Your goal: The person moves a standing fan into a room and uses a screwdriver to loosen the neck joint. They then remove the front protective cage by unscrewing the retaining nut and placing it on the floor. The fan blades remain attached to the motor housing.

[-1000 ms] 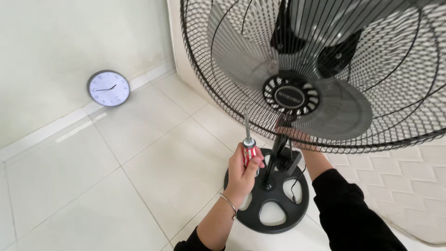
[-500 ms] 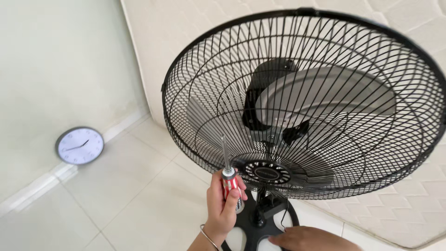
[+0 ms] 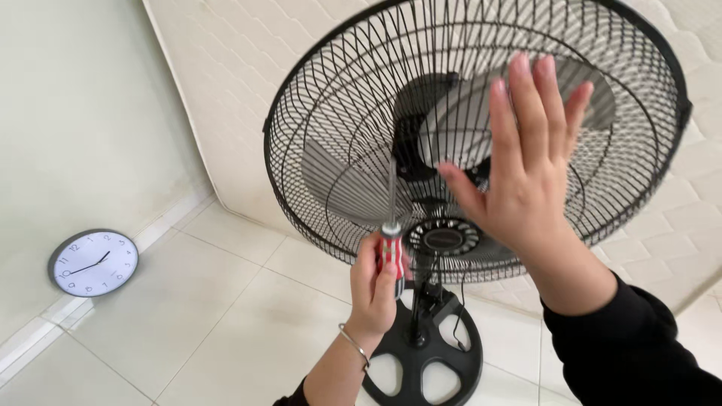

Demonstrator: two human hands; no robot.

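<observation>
A black standing fan (image 3: 331,143) with a wire guard and grey blades tilts its face toward me. My left hand (image 3: 374,289) grips a screwdriver (image 3: 390,248) by its red-and-white handle, shaft pointing up against the lower part of the guard. My right hand (image 3: 526,162) is raised flat in front of the guard, fingers spread and holding nothing. A thin bracelet sits on my left wrist. The fan's round black base (image 3: 432,368) rests on the floor below my hands.
A round wall clock (image 3: 93,263) leans on the floor against the pale wall at left. A quilted white mattress (image 3: 226,90) stands behind the fan. Light floor tiles (image 3: 203,323) spread to the left.
My right hand has risen from near the fan's base to in front of the guard, fingers spread. The view has shifted, and the screwdriver now sits closer to the guard's centre.
</observation>
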